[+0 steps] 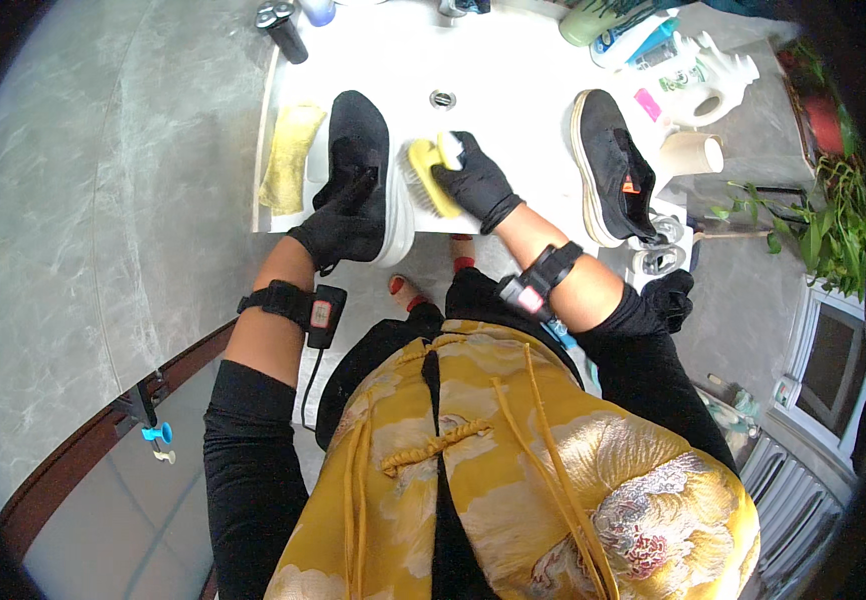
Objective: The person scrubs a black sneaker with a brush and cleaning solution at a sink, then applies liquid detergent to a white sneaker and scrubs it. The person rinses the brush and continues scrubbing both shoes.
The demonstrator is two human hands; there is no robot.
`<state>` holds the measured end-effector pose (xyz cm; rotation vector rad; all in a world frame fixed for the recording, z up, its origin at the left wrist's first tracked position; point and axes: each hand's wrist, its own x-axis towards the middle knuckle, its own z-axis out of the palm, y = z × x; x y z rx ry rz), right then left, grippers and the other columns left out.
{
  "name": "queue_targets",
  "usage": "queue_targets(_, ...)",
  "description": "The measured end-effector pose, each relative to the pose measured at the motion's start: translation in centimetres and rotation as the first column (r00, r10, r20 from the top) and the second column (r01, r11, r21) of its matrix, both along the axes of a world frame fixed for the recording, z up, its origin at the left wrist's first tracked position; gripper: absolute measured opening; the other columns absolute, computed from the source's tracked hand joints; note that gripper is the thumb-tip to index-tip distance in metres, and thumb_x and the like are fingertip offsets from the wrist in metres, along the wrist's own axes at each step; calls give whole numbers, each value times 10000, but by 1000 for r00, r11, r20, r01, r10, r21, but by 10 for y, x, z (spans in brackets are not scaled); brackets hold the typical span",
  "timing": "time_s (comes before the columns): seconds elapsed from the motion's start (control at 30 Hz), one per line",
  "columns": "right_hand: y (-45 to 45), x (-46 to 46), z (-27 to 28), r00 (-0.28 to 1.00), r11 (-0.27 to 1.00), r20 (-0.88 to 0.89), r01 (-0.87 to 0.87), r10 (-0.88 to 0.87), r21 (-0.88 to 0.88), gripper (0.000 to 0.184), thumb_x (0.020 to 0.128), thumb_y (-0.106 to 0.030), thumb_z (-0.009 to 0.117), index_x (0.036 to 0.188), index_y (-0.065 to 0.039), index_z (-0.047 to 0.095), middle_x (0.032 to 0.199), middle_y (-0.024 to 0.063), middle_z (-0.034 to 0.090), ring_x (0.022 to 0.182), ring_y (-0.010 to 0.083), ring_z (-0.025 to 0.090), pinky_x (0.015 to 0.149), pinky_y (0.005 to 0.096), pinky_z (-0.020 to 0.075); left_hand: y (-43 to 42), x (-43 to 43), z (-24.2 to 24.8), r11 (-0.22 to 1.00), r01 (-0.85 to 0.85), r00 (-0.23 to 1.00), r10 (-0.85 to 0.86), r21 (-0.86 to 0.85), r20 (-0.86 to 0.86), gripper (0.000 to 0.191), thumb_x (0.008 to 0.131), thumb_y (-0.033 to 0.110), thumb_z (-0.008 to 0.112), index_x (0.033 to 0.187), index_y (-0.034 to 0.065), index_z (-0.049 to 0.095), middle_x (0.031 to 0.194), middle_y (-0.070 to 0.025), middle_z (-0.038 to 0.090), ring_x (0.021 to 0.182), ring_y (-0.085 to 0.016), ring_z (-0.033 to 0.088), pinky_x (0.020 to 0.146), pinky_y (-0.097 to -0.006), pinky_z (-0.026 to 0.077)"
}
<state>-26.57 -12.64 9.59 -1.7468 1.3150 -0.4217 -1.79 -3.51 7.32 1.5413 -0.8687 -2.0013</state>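
My left hand (347, 225), in a black glove, reaches into the opening of a black shoe with a white sole (362, 135) and holds it over the left part of a white washbasin (508, 60). Its fingers are hidden inside the shoe. My right hand (478, 180), gloved in black too, grips a yellow scrub brush (427, 176) by its back. The bristles face the shoe's white sole, close beside it; whether they touch is not clear. A second black shoe (607, 157), its sole yellowish, lies at the basin's right side.
A folded yellow cloth (290, 159) lies on the left rim near an electric shaver (281, 31). At the right stand white jugs (707, 90), a beige cup (692, 154) and a green container (583, 26). Clear glass-like items (658, 259) sit near the front right corner. Plants (827, 217) hang at the far right.
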Motion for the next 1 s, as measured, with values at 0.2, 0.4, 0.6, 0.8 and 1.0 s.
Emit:
queue_targets(0.2,16,35,11,987,981,-145,94,-69,171,617,792,-348,616,1273,-30,394,1053,250,632,966,381,636,855,410,494,-3,3,-23,959,203,966,-164,-197,200,724,835,86,623,1473,201,301,1356,-133,461,1129,-252,499,953,-300,412)
queue_targets(0.4,-38,71,28,973,951,-62,229,-221,208,766,789,-324,672,1377,23,325,1110,272,611,984,379,631,827,392,509,-3,-8,-2,978,-201,978,204,57,-51,386,875,368,616,1180,162,496,890,-31,566,693,-153,550,621,-286,500)
queue_targets(0.6,29,36,36,992,992,-128,18,-1,126,648,787,-337,654,1291,-33,384,1113,250,608,1031,383,607,880,414,479,2,-12,18,994,-87,996,87,-69,-2,766,824,56,594,1490,224,255,1392,-131,423,1111,-254,509,905,-315,459)
queue_targets(0.8,-16,59,25,986,994,-124,112,-110,12,627,792,-356,622,1286,-32,411,1040,233,644,941,377,642,824,413,509,-10,-13,20,999,-42,993,43,-16,110,782,804,48,606,1488,218,265,1427,-127,392,1205,-278,447,972,-330,414)
queue_targets(1.0,22,41,35,980,987,-190,84,-58,135,626,798,-336,627,1288,-26,391,1067,273,623,974,392,635,855,413,503,-4,-16,8,985,-72,989,91,-158,115,691,844,97,602,1466,206,320,1319,-137,488,1110,-255,511,921,-325,445)
